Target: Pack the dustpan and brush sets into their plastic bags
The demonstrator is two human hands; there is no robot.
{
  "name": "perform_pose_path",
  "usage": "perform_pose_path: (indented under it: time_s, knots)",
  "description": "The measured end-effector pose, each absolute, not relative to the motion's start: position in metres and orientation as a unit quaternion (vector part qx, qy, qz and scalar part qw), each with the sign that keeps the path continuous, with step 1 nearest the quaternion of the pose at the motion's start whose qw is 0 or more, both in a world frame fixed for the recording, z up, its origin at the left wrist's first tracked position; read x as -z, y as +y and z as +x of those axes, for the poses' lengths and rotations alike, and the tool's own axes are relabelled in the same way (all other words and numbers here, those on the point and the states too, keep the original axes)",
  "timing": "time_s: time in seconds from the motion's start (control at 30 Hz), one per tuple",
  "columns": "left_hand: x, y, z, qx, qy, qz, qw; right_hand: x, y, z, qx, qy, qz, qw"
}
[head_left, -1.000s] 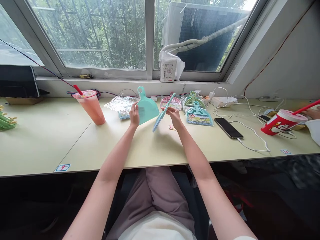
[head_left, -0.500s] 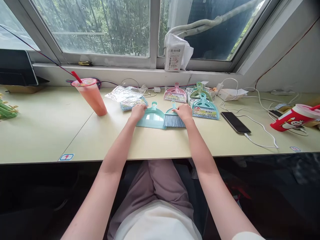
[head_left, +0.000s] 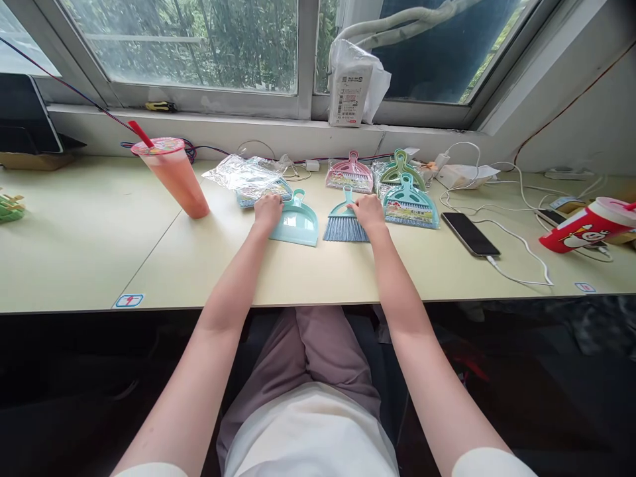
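A light teal dustpan point(head_left: 298, 225) lies on the table, its handle pointing toward the window. My left hand point(head_left: 269, 213) grips its left edge with the fingers closed. To its right, a small gap away, is a matching teal hand brush point(head_left: 344, 226) with blue-grey bristles facing me. My right hand point(head_left: 368, 213) is closed on the brush's right side near the handle. Behind my left hand lies a bagged brush set point(head_left: 263, 192) under crumpled clear plastic wrap point(head_left: 243, 173). Beyond my right hand sits a wrapped teal dustpan-and-brush set point(head_left: 410, 205).
Wrapped pink point(head_left: 350, 173) and green point(head_left: 399, 169) sets lie near the sill. A drink cup with a straw point(head_left: 176, 182) stands at left. At right are a phone point(head_left: 470, 233) on a white cable and a red cup point(head_left: 586, 226).
The dustpan and the brush have come apart sideways; a gap now shows between them where they touched before. Both hands still hold them. The whole view has shifted slightly.
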State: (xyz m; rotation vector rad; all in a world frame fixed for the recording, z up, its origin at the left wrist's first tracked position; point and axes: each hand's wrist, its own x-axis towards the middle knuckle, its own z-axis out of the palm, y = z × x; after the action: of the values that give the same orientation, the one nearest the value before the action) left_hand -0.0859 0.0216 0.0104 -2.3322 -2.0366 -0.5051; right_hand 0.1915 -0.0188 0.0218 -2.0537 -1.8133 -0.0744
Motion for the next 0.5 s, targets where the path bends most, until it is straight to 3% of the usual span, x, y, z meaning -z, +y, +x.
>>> perform_pose_path:
  time_s: [0.27, 0.5]
  knots:
    - [-0.0078, 0.0246, -0.0859, 0.166, -0.643, -0.748, -0.009, -0.0221, -0.022, 0.1967, 0.062, -0.633, -0.727, 0.259]
    - [-0.006, 0.0228, -0.0839, 0.205, -0.614, -0.763, 0.002, -0.0141, -0.0192, 0.1993, 0.05, -0.652, -0.733, 0.189]
